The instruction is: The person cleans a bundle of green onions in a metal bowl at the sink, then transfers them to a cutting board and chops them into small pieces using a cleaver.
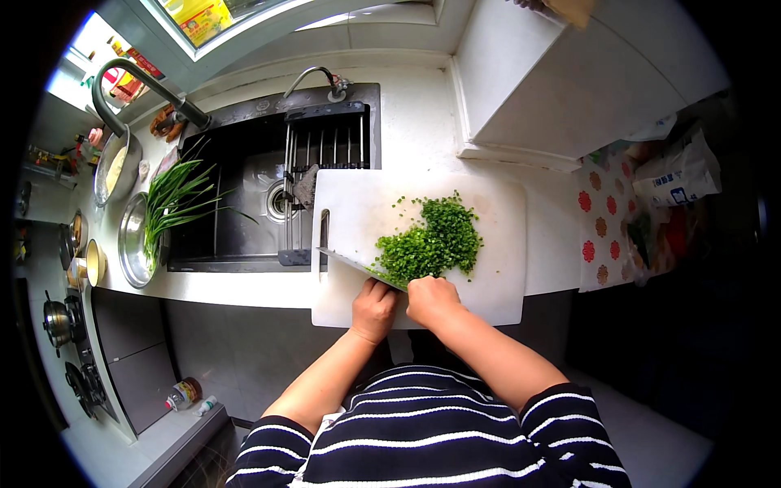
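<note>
A heap of finely chopped green onions [431, 240] lies on a white cutting board [350, 195], with small loose bits scattered around it. My right hand [433, 301] is closed around the handle of a kitchen knife [358, 265], whose blade points to the left along the near side of the heap. Beside it, my left hand [376, 311] sits just on the near side of the blade, fingers bent and pressed together. What those fingers hold, if anything, is hidden.
Left of the board is a black sink [236, 232] with a metal rack [325, 146] across its right part. A steel bowl [134, 244] holds long green onions [175, 195]. A tall faucet [146, 77] rises behind. The board overhangs the counter's near edge.
</note>
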### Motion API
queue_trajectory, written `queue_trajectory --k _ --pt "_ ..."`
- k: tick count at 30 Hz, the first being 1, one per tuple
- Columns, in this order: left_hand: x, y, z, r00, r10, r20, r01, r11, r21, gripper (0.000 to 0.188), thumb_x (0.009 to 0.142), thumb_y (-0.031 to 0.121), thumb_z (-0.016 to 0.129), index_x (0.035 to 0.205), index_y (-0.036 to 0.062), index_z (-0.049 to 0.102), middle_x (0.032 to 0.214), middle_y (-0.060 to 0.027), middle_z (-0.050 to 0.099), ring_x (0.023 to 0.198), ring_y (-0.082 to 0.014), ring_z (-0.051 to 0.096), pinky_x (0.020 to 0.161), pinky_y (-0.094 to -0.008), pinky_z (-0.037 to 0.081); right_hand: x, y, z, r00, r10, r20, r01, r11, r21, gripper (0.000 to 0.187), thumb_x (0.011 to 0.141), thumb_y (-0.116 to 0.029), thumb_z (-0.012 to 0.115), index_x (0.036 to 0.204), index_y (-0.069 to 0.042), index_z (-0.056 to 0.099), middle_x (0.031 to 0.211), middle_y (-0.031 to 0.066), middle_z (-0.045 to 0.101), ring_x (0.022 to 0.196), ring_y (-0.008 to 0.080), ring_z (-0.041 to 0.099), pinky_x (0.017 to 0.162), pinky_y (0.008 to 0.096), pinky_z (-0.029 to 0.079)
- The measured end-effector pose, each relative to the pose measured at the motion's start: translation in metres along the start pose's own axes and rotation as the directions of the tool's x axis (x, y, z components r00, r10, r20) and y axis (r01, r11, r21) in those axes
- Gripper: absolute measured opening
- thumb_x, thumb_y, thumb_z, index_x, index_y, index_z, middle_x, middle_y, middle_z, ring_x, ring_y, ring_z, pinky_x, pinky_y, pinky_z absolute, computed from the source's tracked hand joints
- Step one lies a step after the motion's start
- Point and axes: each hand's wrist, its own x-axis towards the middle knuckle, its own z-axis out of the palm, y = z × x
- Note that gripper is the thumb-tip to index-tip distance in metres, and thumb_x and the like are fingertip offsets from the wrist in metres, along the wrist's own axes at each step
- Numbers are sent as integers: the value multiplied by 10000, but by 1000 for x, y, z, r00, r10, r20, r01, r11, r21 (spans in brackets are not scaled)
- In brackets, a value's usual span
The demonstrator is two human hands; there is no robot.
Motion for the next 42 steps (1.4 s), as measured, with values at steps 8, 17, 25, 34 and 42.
queue_trajectory --k 8,17,25,34,42 --pt "4 5 -6 1000 9 25 -9 1000 0 170 658 44 709 815 92 663 866 -58 598 891 -298 586 703 -360 519 5 27 7 987 -3 -160 42 970 238 168 732 -135 585 815 -50 705 787 212 676 769 393 663 742 468 539" --pt "6 14 -19 998 -39 41 40 999 -15 166 669 82 714 815 73 635 889 -80 576 895 -299 570 704 -372 511 -30 25 -6 988 -41 -150 57 993 106 171 756 -128 564 832 -67 706 782 210 677 756 389 667 723 465 541" --pt "0 7 -15 999 -33 34 33 999 6 165 682 82 708 830 81 637 862 -66 589 875 -285 581 686 -363 517 -34 21 -5 995 -42 -94 47 997 60 181 754 -122 567 847 -52 707 794 207 682 771 381 673 732 460 544" --pt "2 5 -14 999 -20 27 19 1000 16 199 678 52 696 874 80 673 883 -68 624 854 -295 596 682 -357 533 -39 11 -11 998 -51 -22 50 998 -34 157 753 -102 591 848 -49 703 853 190 692 802 366 681 732 445 551" --pt "-1 3 -12 997 -46 58 45 999 18 209 667 46 693 874 72 684 885 -72 634 858 -301 605 684 -357 536 -35 4 -20 996 3 94 3 998 -65 149 743 -83 612 847 -21 699 870 181 696 831 364 682 729 447 556"
